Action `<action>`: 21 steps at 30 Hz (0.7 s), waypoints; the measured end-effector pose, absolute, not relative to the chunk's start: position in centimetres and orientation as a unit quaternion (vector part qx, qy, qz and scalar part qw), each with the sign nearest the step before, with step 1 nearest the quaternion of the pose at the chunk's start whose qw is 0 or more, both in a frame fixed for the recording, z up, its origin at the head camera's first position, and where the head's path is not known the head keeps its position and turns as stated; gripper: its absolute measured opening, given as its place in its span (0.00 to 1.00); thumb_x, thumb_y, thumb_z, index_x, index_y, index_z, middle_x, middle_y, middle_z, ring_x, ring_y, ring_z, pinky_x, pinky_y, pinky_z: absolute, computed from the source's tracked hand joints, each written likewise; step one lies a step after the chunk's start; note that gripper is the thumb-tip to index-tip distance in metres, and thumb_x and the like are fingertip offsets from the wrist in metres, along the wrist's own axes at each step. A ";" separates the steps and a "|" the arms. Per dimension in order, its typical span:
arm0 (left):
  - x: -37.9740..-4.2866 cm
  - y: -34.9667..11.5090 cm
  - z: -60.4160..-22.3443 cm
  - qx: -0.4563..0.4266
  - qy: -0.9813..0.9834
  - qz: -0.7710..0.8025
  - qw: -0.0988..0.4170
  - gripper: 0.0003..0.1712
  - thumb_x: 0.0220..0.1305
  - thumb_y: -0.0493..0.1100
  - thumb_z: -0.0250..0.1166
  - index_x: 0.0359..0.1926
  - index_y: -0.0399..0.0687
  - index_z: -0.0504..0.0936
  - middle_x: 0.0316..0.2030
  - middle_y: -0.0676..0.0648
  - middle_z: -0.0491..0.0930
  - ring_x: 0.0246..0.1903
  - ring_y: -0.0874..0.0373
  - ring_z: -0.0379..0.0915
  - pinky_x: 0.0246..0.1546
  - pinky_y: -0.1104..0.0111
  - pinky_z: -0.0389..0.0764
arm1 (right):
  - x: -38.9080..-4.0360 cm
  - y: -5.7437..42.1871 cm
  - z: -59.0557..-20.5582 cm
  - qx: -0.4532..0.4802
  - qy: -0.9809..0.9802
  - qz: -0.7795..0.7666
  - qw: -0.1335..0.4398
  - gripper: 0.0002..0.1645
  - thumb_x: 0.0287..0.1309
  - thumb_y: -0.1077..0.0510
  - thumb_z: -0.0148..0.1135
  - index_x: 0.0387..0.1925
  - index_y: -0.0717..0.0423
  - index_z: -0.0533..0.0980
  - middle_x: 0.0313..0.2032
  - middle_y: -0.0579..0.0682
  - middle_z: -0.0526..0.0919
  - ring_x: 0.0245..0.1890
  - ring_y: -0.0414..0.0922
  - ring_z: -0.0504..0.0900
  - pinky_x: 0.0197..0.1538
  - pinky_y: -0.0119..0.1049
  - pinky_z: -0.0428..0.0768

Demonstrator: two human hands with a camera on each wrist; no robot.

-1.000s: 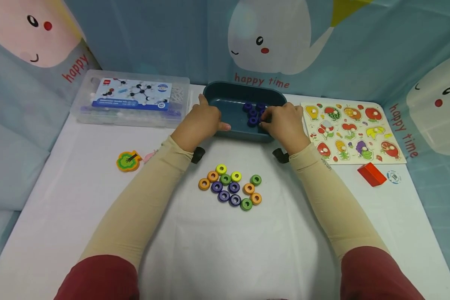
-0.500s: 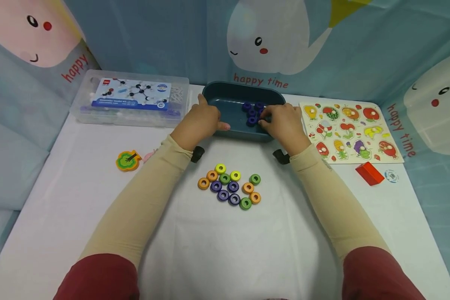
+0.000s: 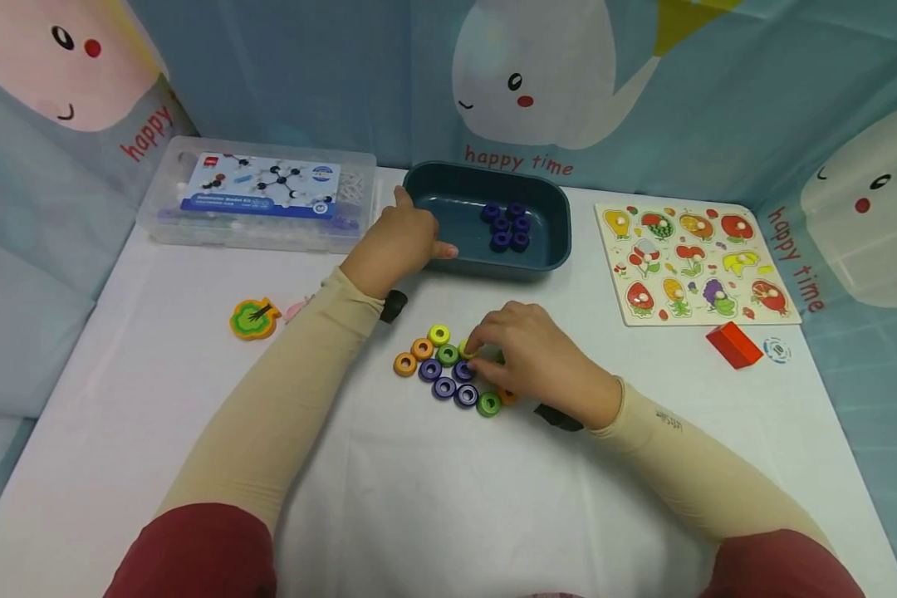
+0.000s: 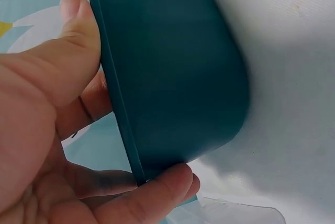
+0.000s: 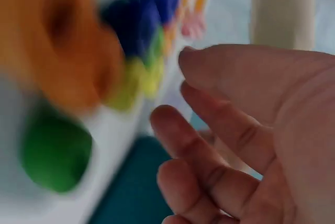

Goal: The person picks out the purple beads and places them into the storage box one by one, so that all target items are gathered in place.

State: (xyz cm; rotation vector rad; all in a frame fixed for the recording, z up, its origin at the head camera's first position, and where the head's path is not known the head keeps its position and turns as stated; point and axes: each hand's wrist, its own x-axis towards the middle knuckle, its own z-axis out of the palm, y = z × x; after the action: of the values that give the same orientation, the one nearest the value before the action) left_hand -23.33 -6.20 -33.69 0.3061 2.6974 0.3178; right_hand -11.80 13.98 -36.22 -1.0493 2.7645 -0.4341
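Note:
My left hand (image 3: 398, 245) holds the left end of a dark teal plastic bin (image 3: 493, 267). In the left wrist view the thumb lies at the rim and the fingers wrap the bin's corner. Several purple ring beads (image 3: 500, 241) lie inside the bin. My right hand (image 3: 534, 357) is low over a cluster of loose ring beads, its thumb and fingers apart around nothing. Its fingertips are right by a purple bead (image 3: 462, 371). Orange beads (image 3: 405, 364), a green bead (image 3: 489, 404) and a yellow bead (image 3: 438, 335) surround it; the hand hides part of the cluster.
A clear molecular model kit box (image 3: 257, 237) stands left of the bin. To the right lie a fruit puzzle board (image 3: 680, 270), a red block (image 3: 734, 345) and a round chip (image 3: 776, 350). A wooden tree piece (image 3: 254, 319) lies at the left.
My right hand has left the bin and come down toward me to the bead cluster. A purple bead it was touching now lies in the bin. The left hand keeps its hold.

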 end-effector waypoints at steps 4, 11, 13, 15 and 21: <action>-23.3 -6.1 -33.7 0.107 0.966 0.115 0.203 0.33 0.70 0.63 0.58 0.56 0.39 0.83 0.75 0.20 0.36 0.69 0.28 0.59 0.62 0.47 0.74 | -10.4 13.5 -37.1 -0.362 0.924 -0.104 0.070 0.05 0.56 0.50 0.73 0.36 0.41 0.86 0.37 0.38 0.85 0.41 0.41 0.78 0.47 0.42 0.76; -23.4 -6.1 -33.7 0.102 0.964 0.120 0.213 0.33 0.70 0.63 0.57 0.57 0.40 0.82 0.75 0.21 0.34 0.70 0.28 0.57 0.62 0.47 0.74 | -9.8 12.9 -37.4 -0.362 0.928 -0.068 0.057 0.03 0.57 0.49 0.72 0.33 0.40 0.86 0.33 0.39 0.84 0.37 0.42 0.77 0.41 0.41 0.74; -23.4 -6.1 -33.7 0.101 0.964 0.121 0.216 0.33 0.70 0.64 0.57 0.58 0.40 0.82 0.75 0.22 0.33 0.70 0.28 0.56 0.62 0.47 0.73 | -9.7 12.8 -37.5 -0.363 0.928 -0.067 0.055 0.03 0.56 0.50 0.72 0.33 0.41 0.86 0.32 0.38 0.85 0.36 0.42 0.78 0.41 0.40 0.75; -23.5 -6.1 -33.7 0.098 0.963 0.122 0.220 0.34 0.69 0.64 0.57 0.57 0.40 0.82 0.75 0.22 0.32 0.71 0.28 0.55 0.63 0.47 0.73 | -9.7 12.7 -37.7 -0.364 0.928 -0.065 0.053 0.03 0.56 0.50 0.72 0.33 0.41 0.86 0.32 0.38 0.86 0.36 0.41 0.78 0.41 0.40 0.75; -23.5 -6.2 -33.6 0.097 0.962 0.124 0.224 0.33 0.69 0.64 0.58 0.58 0.41 0.82 0.75 0.22 0.31 0.71 0.28 0.55 0.64 0.46 0.72 | -10.0 12.9 -36.7 -0.361 0.928 -0.072 0.052 0.03 0.56 0.50 0.71 0.32 0.42 0.86 0.32 0.37 0.86 0.36 0.40 0.78 0.43 0.39 0.75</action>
State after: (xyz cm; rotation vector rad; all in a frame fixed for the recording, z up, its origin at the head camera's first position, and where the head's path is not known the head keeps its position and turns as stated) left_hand -23.52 -6.18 -33.60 0.2666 2.6553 0.3425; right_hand -10.02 12.88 -36.71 -1.0998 2.8239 -0.2202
